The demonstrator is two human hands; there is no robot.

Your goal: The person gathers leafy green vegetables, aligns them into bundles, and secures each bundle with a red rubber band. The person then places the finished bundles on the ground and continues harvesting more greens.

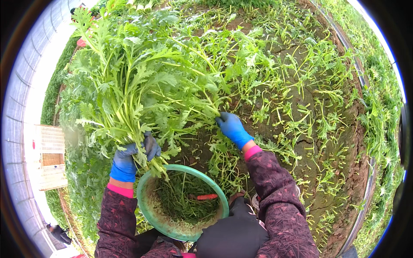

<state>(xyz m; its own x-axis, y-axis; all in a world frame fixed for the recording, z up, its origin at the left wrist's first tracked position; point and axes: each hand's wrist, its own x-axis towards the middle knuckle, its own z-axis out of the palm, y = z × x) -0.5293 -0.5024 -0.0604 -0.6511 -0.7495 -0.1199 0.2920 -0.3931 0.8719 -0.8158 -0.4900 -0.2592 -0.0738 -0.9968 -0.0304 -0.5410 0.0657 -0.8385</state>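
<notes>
My left hand [137, 153], in a blue glove, grips the stem ends of a large bunch of leafy greens [125, 93] with toothed leaves. The bunch stands up and away from me, its cut ends over the rim of a green plastic basin [222, 196]. My right hand [233, 127], gloved too, pinches the lower stem of a leafy sprig [209, 101] to the right of the bunch. Inside the basin are loose trimmings [184, 190] and a tool with a red handle [207, 196]; the rest of the tool is hidden.
Cut leaves and stems [290, 96] lie scattered over cracked soil. Uncut greens [80, 187] grow thickly at the left. Pale slatted crates [51, 154] stand beyond them. A dark hose or pipe [366, 200] runs along the right. Another person [58, 233] shows at the lower left.
</notes>
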